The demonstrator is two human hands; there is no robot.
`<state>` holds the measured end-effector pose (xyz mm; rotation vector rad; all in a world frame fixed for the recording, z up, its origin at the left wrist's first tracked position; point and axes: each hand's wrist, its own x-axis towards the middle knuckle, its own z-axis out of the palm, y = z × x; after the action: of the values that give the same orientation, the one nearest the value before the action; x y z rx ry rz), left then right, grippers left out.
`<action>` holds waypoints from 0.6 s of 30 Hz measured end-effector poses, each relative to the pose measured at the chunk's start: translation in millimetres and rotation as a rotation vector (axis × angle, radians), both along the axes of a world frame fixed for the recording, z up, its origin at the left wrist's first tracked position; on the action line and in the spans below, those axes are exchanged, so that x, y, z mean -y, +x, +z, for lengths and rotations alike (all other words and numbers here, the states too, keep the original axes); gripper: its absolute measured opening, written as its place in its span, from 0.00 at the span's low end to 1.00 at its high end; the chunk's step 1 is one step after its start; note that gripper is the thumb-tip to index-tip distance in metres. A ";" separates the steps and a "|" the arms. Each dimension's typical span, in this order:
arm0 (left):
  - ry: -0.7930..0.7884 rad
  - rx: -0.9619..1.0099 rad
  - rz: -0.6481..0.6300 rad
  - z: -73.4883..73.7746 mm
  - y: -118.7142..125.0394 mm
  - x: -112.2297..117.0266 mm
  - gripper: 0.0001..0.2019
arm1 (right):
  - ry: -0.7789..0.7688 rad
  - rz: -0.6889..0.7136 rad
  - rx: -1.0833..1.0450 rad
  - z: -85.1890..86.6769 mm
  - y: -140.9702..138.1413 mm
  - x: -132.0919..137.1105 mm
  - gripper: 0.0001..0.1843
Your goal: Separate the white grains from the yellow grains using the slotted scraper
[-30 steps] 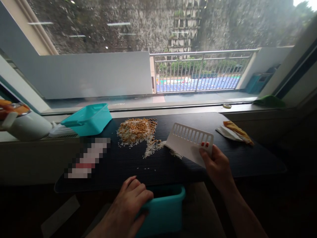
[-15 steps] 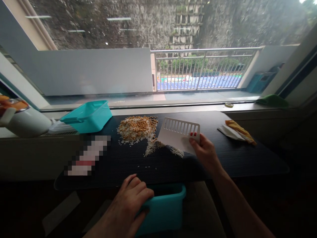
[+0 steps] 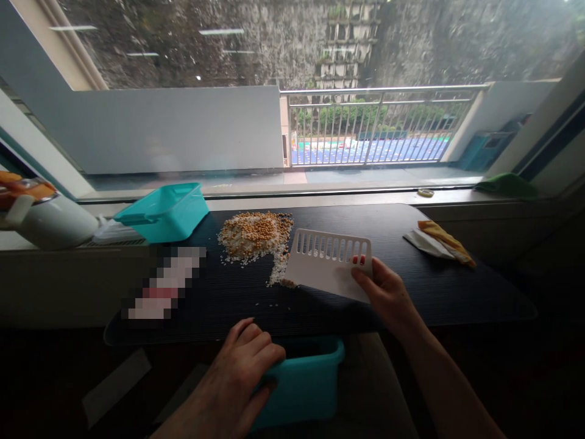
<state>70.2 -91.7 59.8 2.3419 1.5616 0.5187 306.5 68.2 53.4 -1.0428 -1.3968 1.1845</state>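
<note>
My right hand (image 3: 388, 292) pinches the right end of a flat white slotted plastic scraper (image 3: 324, 274), thumb in front and fingertips showing red through the slots. The scraper tilts over the dark table, its lower left corner by a trail of white rice (image 3: 277, 268). Left of it lies a heap of yellow soybeans and rice (image 3: 256, 235), with a few darker beans at its far right edge. My left hand (image 3: 251, 366) is closed over the rim of a teal plastic bin (image 3: 315, 384), which sits at the table's near edge. Shadow hides the bin's inside.
Another teal bin (image 3: 171, 213) stands at the table's back left, beside a white pot-like vessel (image 3: 59, 219) on the sill. A blurred-out flat item (image 3: 167, 283) lies at left. A yellow and white cloth or packet (image 3: 441, 241) rests at right. Window glass rises behind the table (image 3: 457, 292).
The scraper has come nearer to me and tipped lower, now covering the loose rice that showed below it. My left hand keeps its hold on the bin. The view has shifted slightly.
</note>
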 end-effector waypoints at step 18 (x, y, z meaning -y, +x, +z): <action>-0.053 -0.007 0.009 1.7 -1.6 2.1 0.22 | -0.067 -0.083 -0.020 5.7 12.9 9.8 0.19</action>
<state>68.6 -93.9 61.5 2.3012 1.5707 0.4662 319.4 58.3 59.1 -1.1220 -1.2935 1.1847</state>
